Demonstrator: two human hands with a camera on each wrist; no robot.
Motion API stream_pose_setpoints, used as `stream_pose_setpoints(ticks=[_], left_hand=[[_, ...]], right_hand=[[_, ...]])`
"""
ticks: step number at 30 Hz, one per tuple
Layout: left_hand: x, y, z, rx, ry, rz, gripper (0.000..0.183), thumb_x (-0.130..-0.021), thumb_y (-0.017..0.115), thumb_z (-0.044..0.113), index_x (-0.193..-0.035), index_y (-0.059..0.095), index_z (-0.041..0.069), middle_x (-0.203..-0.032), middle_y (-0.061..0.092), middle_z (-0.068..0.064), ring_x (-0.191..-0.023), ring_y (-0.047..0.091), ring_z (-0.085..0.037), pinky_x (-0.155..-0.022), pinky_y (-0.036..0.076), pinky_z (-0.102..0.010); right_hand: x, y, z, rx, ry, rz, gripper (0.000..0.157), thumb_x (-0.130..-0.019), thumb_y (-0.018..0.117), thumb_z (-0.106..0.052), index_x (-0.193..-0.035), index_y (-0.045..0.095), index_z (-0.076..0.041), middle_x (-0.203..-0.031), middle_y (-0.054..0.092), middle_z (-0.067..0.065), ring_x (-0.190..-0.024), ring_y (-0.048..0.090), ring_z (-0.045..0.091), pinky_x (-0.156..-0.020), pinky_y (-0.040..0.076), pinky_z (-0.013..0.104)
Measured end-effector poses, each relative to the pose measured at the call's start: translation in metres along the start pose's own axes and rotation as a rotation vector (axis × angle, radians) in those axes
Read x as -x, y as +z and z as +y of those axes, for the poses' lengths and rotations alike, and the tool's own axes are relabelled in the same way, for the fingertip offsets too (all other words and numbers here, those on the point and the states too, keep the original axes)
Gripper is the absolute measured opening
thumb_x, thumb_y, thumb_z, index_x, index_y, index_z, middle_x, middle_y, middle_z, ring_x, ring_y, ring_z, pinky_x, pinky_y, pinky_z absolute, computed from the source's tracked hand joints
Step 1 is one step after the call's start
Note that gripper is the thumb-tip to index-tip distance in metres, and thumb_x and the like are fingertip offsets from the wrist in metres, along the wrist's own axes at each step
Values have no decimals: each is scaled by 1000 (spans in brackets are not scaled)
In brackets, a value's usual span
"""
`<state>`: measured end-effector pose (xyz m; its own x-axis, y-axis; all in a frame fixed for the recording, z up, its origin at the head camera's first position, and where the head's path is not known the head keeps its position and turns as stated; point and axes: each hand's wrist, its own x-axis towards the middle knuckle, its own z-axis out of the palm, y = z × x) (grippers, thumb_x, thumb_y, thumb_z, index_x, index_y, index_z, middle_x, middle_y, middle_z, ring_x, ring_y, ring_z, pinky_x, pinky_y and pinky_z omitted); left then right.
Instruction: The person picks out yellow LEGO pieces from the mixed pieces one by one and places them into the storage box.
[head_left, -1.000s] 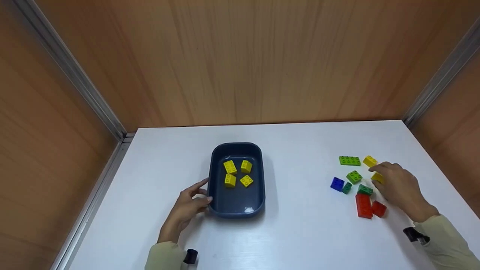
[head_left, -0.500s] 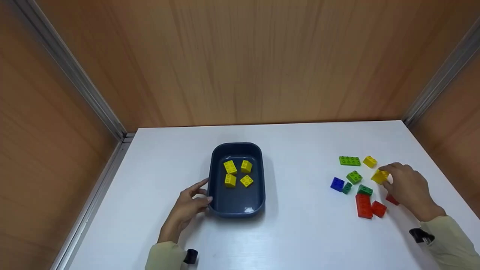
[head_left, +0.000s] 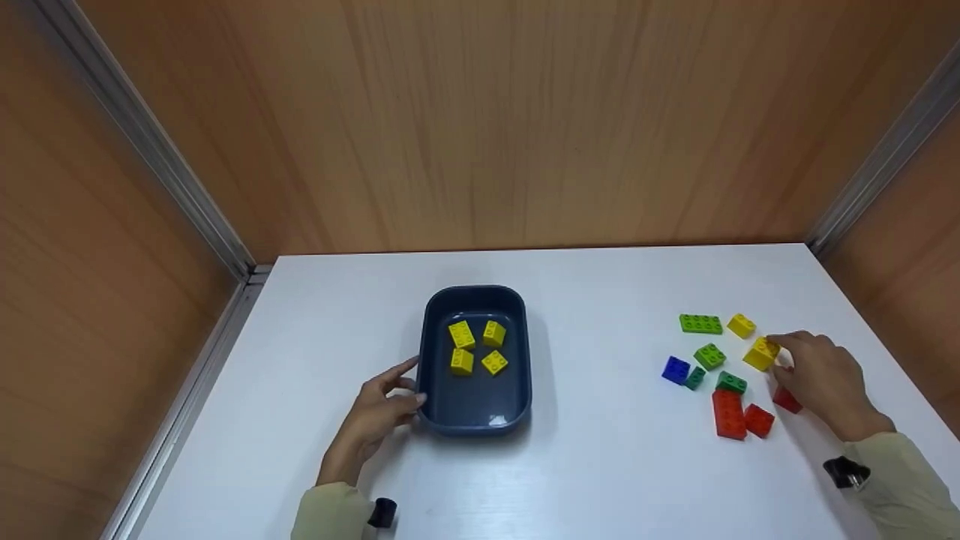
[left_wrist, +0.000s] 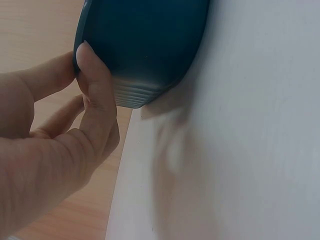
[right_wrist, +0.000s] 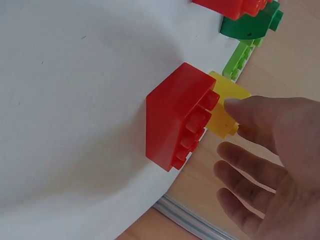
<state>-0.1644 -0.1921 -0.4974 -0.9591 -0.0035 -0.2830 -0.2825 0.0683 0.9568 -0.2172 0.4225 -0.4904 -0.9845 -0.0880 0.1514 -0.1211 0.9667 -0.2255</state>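
Observation:
My left hand [head_left: 375,412] grips the left rim of a dark blue rectangular dish [head_left: 472,412], thumb on the rim and fingers against the outside. Several yellow toy bricks lie in the dish. At the right, the thumb and index finger of my right hand [head_left: 826,382] pinch a yellow toy brick [head_left: 760,354]. In the right wrist view this yellow brick [right_wrist: 227,102] is partly behind a red brick [right_wrist: 175,117], and the other fingers are loosely bent. Another yellow brick [head_left: 741,325] lies just beyond.
Around my right hand lie a long light green brick [head_left: 701,324], a smaller light green one [head_left: 709,356], a blue brick [head_left: 676,370], dark green bricks [head_left: 730,382] and red bricks [head_left: 729,414]. Wooden panels [head_left: 480,127] border the white table [head_left: 600,465].
My right hand has drawn back slightly to the right and closed its thumb and index finger on the yellow brick, uncovering a red brick below. The left hand and dish stay still.

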Motion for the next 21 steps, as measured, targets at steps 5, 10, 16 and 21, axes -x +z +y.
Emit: stream_pose_setpoints(ticks=[5,10,16,21], left_hand=[[0,0,0,0,1,1,66,-92,72,-4,-155,55,11,-120,56,-17,-85,61,-21,-79,57,-36],[-1,0,-1,-1,-4,1,66,-93,72,-3,-155,55,11,-121,56,-17,-86,61,-21,-79,57,-35],[-2,0,-1,14,0,-16,68,-93,71,-5,-157,52,10,-121,55,-18,-84,62,-21,-77,57,-34],[-2,-1,-1,18,0,-19,68,-93,71,-5,-157,52,10,-120,55,-18,-84,62,-20,-77,57,-33]], right_hand=[[-1,0,2,-14,16,-18,56,-84,85,-3,-132,62,13,-114,62,41,-70,58,31,-54,59,40],[-2,1,3,-25,16,-14,54,-86,85,-4,-131,62,15,-107,64,38,-66,53,25,-50,54,34],[-3,3,3,-14,1,21,50,-84,86,-4,-125,65,15,-103,67,36,-70,56,29,-53,55,38],[-4,5,3,-15,6,36,48,-84,86,-4,-124,66,15,-106,67,37,-71,57,30,-55,57,40]])
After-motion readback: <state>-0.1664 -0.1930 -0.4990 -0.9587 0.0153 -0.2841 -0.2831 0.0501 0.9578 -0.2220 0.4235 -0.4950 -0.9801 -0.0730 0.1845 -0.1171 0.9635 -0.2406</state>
